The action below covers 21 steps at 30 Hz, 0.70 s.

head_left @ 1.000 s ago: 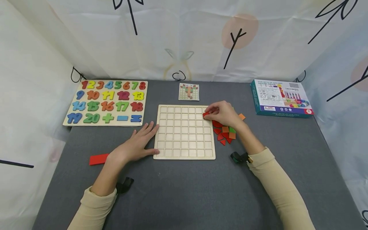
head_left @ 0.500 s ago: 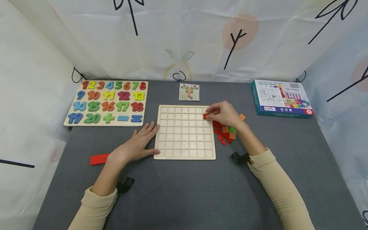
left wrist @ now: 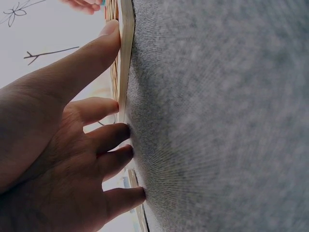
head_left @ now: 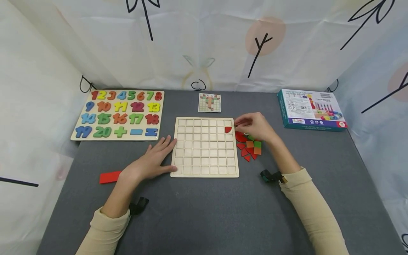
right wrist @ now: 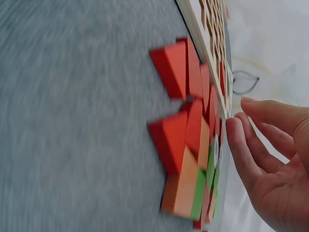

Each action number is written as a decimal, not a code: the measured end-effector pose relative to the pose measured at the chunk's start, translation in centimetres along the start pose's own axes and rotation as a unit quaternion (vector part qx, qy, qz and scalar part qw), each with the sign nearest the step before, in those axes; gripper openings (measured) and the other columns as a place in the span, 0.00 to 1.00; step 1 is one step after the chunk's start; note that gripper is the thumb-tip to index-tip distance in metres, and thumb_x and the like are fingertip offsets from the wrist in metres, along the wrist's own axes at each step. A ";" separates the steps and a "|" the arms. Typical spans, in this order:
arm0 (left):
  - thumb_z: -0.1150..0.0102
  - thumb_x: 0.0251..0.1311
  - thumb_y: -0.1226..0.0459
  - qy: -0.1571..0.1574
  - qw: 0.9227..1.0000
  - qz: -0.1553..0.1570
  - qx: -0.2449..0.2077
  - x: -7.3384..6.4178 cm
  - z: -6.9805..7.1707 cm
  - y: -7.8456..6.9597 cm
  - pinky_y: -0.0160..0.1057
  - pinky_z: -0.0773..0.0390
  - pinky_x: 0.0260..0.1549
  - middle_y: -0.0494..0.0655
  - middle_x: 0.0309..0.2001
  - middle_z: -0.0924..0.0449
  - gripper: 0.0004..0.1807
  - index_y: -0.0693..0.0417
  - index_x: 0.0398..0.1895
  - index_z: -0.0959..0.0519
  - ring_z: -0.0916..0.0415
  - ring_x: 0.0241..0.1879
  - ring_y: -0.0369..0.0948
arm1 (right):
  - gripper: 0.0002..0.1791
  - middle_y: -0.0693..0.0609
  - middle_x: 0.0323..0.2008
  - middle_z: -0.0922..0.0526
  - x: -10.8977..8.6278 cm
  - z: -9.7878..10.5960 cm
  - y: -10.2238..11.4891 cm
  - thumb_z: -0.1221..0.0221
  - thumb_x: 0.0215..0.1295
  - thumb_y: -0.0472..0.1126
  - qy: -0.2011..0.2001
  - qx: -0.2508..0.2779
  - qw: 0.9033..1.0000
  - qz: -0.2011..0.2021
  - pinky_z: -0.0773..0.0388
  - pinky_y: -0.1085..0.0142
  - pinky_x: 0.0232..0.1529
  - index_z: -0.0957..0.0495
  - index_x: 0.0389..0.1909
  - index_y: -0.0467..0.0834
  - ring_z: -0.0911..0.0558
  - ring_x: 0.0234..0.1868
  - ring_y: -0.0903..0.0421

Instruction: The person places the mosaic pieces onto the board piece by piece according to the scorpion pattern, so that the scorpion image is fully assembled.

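Observation:
A wooden grid board lies flat in the middle of the table. One red quarter-round piece sits in its rightmost column, second row from the top. My left hand rests at the board's left side, fingers spread, thumb on the near left corner; the left wrist view shows the thumb on the rim. Just off the board's upper right edge hovers my right hand, its fingers loosely bent with nothing visible between them. Beneath it lies a pile of red, orange and green pieces, partly hidden by the hand.
A small pattern card lies behind the board. At the back left is a number puzzle board, at the back right a teal box. A red rectangular block lies near the left forearm. Curtains stand behind and beside the table.
The right hand has let go of the red quarter-round piece, now in a grid cell, and has drawn back to the right over the pile. The left hand stays put.

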<state>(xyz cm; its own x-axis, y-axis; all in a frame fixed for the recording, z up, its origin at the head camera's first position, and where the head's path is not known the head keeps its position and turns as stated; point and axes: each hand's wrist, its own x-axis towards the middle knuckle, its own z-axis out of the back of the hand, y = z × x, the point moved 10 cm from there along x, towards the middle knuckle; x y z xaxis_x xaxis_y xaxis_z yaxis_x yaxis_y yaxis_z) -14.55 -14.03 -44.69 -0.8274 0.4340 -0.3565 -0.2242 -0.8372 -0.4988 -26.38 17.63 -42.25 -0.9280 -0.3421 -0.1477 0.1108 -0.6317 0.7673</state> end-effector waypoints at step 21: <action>0.30 0.71 0.48 0.004 1.000 -0.002 -0.009 -0.1 0.1 -0.1 0.79 0.58 0.81 0.64 0.89 0.58 0.55 0.54 0.90 0.52 0.62 0.89 0.64 | 0.17 0.32 0.55 0.11 -0.5 5.1 -5.6 0.33 0.74 0.38 -0.050 -0.059 0.997 -0.030 0.24 0.79 0.41 0.14 0.59 0.35 0.13 0.55 0.40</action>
<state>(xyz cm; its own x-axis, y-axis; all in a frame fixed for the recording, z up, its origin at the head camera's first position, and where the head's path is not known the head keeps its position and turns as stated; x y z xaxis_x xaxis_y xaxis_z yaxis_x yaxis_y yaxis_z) -14.44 -14.03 -44.54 -0.8222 0.4401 -0.3611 -0.2180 -0.8294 -0.5145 -28.34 24.91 -43.28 -0.9643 -0.2339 -0.1245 0.0889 -0.7280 0.6798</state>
